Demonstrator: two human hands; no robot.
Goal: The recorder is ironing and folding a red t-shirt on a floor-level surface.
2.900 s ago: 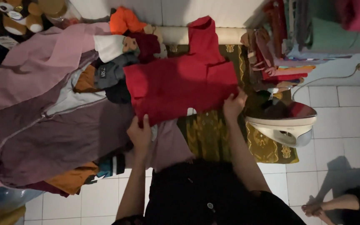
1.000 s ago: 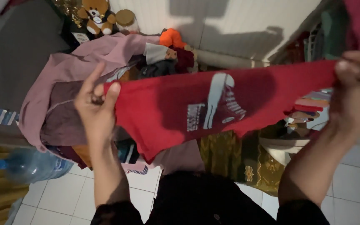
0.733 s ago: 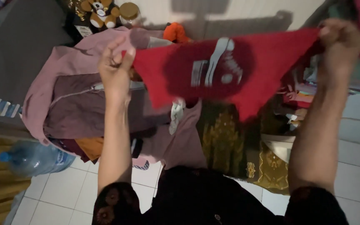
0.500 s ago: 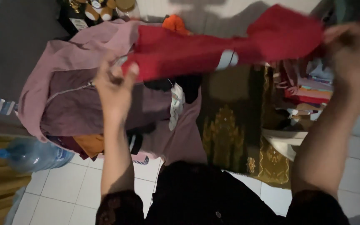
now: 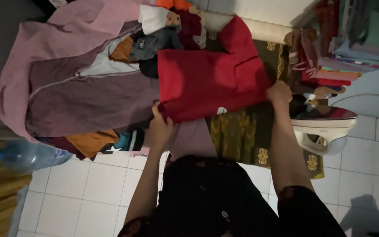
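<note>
The scene is dim overall, with muted colour and soft detail. The brightest areas are the white floor tiles below my left hand and the pale wall beyond my right hand. My dark clothing below both hands is nearly black, without texture. A soft shadow falls on the tiles at lower right. The red garment shows slight blur. The iron beside my right hand carries a faint sheen.

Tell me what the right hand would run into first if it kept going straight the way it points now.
The right hand grips the near edge of the red shirt and points away from the person. Straight on, it would likely slide over that shirt first; the folded clothes stack lies off to the side.
</note>
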